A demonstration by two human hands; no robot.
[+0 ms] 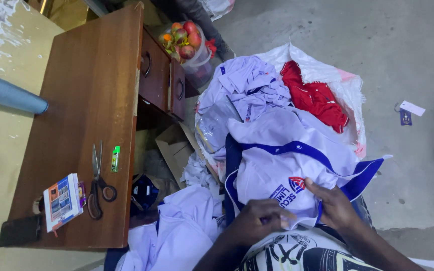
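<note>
- My left hand (pixel 259 221) rests on the white garment with blue trim (pixel 287 165), fingers curled and pressed together, pinching a fold of its lower edge just beside the printed emblem.
- My right hand (pixel 335 206) lies flat on the same cloth at the blue band, fingers spread a little, thumb touching the fabric.
- The garment sits on my lap, draped over a heap of similar white clothes (pixel 249 85) in a sack, with a red garment (pixel 315 98) behind.
- To handle this well, I judge I should keep the cloth taut between both hands and the seam flat.
- Scissors (pixel 98 183) lie on the wooden desk (pixel 91 90), well apart.
</note>
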